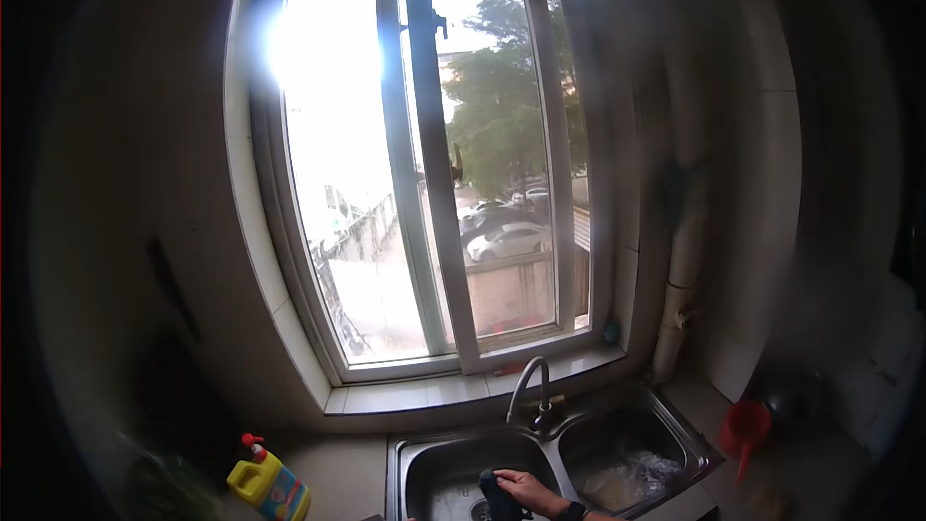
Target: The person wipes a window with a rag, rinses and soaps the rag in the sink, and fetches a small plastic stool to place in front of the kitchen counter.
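Note:
My right hand [529,492], with a dark band at the wrist, reaches in from the lower right over the left basin of the steel double sink [396,468]. Its fingers are closed on a dark, limp-looking item, seemingly a cloth [496,496], that hangs above the drain [479,509]. The lower end of the cloth is cut off by the frame edge. Behind the hand, the curved faucet [522,388] rises between the two basins. My left hand cannot be made out in the picture.
Clear crumpled plastic [648,471] lies in the right basin. A yellow jug with a red cap [265,488] stands on the left counter. A red scoop-like item [744,427] is at the right, near a wall pipe [677,314]. Ahead is a window with a tiled sill [424,394].

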Tool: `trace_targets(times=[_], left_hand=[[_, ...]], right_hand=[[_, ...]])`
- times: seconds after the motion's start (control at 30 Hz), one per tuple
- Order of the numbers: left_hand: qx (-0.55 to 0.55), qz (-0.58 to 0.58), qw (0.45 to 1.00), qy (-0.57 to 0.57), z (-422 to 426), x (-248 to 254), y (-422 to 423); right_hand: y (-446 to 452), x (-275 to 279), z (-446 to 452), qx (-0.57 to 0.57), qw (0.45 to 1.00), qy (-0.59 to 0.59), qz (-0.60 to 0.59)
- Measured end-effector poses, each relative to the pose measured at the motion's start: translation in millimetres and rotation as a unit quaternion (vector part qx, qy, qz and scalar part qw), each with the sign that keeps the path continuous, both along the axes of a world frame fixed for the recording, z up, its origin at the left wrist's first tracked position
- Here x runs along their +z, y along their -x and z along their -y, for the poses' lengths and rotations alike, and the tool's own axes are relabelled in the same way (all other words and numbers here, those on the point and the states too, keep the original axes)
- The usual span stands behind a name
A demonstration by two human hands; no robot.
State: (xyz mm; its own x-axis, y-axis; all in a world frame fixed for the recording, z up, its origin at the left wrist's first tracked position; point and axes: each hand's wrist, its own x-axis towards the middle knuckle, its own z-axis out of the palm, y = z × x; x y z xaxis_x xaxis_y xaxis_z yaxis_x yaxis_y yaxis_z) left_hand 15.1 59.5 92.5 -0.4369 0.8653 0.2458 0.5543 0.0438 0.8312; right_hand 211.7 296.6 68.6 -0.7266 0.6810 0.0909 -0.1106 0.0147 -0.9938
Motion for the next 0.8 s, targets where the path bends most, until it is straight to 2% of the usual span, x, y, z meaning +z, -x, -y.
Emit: trace_targets(times=[0.03, 0.1, 0.17, 0.2, 0.23, 0.27, 0.3, 0.33, 0.37, 0.4, 0.43, 0.47, 0.5, 0.53, 0.6, 0.67, 0.7, 0.77, 0.8], left_hand=[[-0.029, 0.045, 0.999, -0.003, -18.9, 13.4, -16.1], [-0.108, 0.197, 0.974, -0.019, -69.8, -24.8, -22.0], [-0.176, 0.273, 0.943, -0.066, -112.1, -45.8, -40.2], [-0.192, 0.363, 0.912, -0.004, -122.1, -35.3, -50.4], [-0.179, 0.426, 0.887, 0.021, -136.7, -53.1, -50.1], [-0.18, 0.46, 0.869, 0.006, -148.9, -71.3, -50.7], [-0.178, 0.494, 0.851, -0.008, -151.2, -67.9, -60.8], [-0.166, 0.457, 0.873, 0.033, -153.1, -61.5, -62.7], [-0.151, 0.422, 0.89, 0.08, -147.3, -50.9, -68.4], [-0.163, 0.504, 0.841, 0.106, -159.4, -68.8, -58.4], [-0.182, 0.497, 0.842, 0.105, -158.7, -91.2, -51.0], [-0.185, 0.555, 0.807, 0.075, -157.0, -72.1, -56.7], [-0.146, 0.6, 0.785, 0.049, -160.2, -66.3, -55.7], [-0.131, 0.627, 0.767, 0.031, -163.3, -59.2, -56.0], [-0.114, 0.641, 0.758, 0.033, -169.9, -43.0, -61.0], [-0.118, 0.656, 0.745, 0.026, -176.6, -51.0, -58.4], [-0.12, 0.659, 0.742, 0.018, -181.7, -49.7, -60.1], [-0.134, 0.652, 0.746, 0.003, -189.0, -54.2, -59.5], [-0.123, 0.656, 0.744, 0.009, -191.7, -53.6, -58.6]], right_hand=[[-2.1, 9.9, -0.2, 0.043, 0.997, 0.062, -0.034], [-8.7, 32.1, 2.5, 0.08, 0.986, 0.12, -0.084], [-16.1, 48.0, -0.1, 0.1, 0.974, 0.168, -0.114], [-21.4, 50.9, -2.2, 0.109, 0.967, 0.195, -0.126], [-26.3, 46.5, -8.8, 0.129, 0.963, 0.199, -0.129], [-28.9, 35.2, -21.6, 0.148, 0.959, 0.204, -0.13], [-28.4, 19.2, -35.3, 0.169, 0.954, 0.211, -0.132], [-23.7, -12.5, -51.9, 0.157, 0.928, 0.315, -0.121], [-30.6, -7.6, -51.4, 0.145, 0.923, 0.337, -0.116], [-34.2, -11.5, -54.4, 0.135, 0.931, 0.327, -0.09], [-38.5, -15.6, -56.8, 0.126, 0.946, 0.291, -0.064], [-39.7, -32.9, -66.2, 0.105, 0.962, 0.253, -0.006], [-47.0, -18.9, -61.1, 0.042, 0.965, 0.256, 0.049], [-46.7, -49.7, -73.3, 0.012, 0.975, 0.215, 0.055], [-52.1, -61.2, -80.6, -0.016, 0.989, 0.106, 0.106], [-53.3, -78.3, -93.8, -0.046, 0.981, 0.014, 0.19], [-55.8, -71.6, -101.4, -0.064, 0.967, -0.084, 0.233], [-53.9, -53.8, -122.1, -0.157, 0.929, -0.233, 0.239], [-49.6, -41.6, -132.0, -0.188, 0.92, -0.264, 0.219]])
